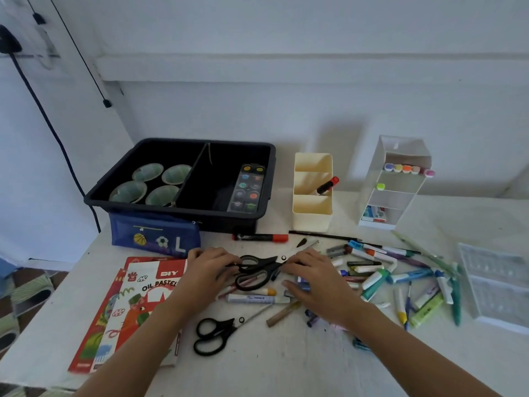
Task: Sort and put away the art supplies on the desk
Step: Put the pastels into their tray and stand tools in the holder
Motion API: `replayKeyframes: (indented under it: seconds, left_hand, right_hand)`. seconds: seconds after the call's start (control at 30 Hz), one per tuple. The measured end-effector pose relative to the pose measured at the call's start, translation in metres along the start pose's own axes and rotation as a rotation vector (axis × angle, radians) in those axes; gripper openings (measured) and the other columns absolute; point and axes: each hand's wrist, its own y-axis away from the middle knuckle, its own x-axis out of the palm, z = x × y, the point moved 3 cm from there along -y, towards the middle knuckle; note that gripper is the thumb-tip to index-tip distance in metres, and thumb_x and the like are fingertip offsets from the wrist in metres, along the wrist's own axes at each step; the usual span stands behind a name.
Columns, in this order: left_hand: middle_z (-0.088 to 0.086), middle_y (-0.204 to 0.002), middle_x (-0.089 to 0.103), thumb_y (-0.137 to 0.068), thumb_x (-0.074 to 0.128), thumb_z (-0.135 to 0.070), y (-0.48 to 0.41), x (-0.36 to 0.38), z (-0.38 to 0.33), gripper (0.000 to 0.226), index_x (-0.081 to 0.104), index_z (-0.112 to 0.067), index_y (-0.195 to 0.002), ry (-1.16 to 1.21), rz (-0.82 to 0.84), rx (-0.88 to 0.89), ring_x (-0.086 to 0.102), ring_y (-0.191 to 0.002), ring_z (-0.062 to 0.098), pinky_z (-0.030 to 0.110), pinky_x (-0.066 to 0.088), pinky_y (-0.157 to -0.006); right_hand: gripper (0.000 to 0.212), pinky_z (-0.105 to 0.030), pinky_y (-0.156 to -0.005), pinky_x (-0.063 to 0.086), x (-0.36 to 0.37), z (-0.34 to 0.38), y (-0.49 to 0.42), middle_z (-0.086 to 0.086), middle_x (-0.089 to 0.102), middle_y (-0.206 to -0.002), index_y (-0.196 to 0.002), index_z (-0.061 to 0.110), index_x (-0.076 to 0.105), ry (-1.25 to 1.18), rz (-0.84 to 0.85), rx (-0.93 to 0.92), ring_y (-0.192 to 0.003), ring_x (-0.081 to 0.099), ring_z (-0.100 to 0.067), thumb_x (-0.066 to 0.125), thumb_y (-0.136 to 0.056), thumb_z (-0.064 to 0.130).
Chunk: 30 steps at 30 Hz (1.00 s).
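Desk (286, 365): white and scuffed, standing against a pale wall (286, 110) that is carrying a ledge (286, 67).
Left of the desk: a black cable (43, 110) is hanging down the wall.
Left hand (210, 266): fingers are bending down onto the handle of the large scissors (257, 270); I cannot tell whether they are gripping it.
Right hand (312, 277): fingers are lying spread and relaxed over the scissor blades and the loose markers (400, 276).
Supplies: markers and pens are lying scattered across the middle and right of the desk; small scissors (214, 335) are lying near the front, an oil pastel box (137, 305) at the left.
Back row: a dark bin (269, 179) is holding four cups (148, 181) and a paint palette (248, 188); a blue pencil case (156, 234) is leaning on its front; a cream organizer (312, 213) and a clear shelf box (398, 156) are standing to its right.
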Motion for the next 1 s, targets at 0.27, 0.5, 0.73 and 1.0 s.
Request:
replayKeyframes:
  seconds: [0.27,0.5,0.73,1.0]
  left_hand:
    - [-0.014,-0.094,0.071,-0.093,0.073,-0.021,-0.028,-0.029,-0.041,0.015,0.075,-0.021,-0.108,0.29,-0.181,0.068,0.065,-0.091,0.005,0.038,0.052,-0.086]
    - [0.0,-0.09,0.076,-0.094,0.07,-0.019,-0.066,-0.046,-0.088,0.009,0.071,-0.014,-0.102,0.807,-0.198,-0.021,0.071,-0.077,0.011,0.021,0.057,-0.076]
    - [0.006,-0.081,0.073,-0.099,0.063,-0.015,-0.1,-0.03,-0.105,0.007,0.065,-0.008,-0.099,1.305,-0.184,-0.283,0.07,-0.079,0.019,0.032,0.054,-0.076]
    - [-0.001,-0.093,0.075,-0.098,0.065,-0.026,-0.128,-0.002,-0.102,0.014,0.071,-0.016,-0.105,1.278,-0.004,-0.483,0.069,-0.086,0.017,0.032,0.05,-0.075]
  right_hand:
    - [0.022,-0.027,-0.076,0.056,-0.022,0.022,-0.031,0.011,0.069,-0.094,-0.114,0.026,0.067,-0.626,-0.174,0.288,-0.092,0.064,-0.006,0.064,-0.095,0.038]
    - [0.02,-0.022,-0.085,0.055,-0.04,0.005,-0.019,0.014,0.07,-0.102,-0.112,0.03,0.067,-0.712,-0.011,0.382,-0.097,0.066,-0.002,0.061,-0.097,0.041]
    - [0.026,-0.034,-0.075,0.049,-0.081,-0.015,0.001,-0.007,0.058,-0.073,-0.099,0.013,0.073,-1.091,-0.295,0.46,-0.07,0.053,-0.023,0.06,-0.096,0.035]
    - [0.007,-0.029,-0.082,0.057,-0.125,-0.03,-0.024,-0.012,0.07,-0.081,-0.087,0.006,0.074,-1.368,-0.707,0.458,-0.081,0.067,-0.023,0.069,-0.09,0.01]
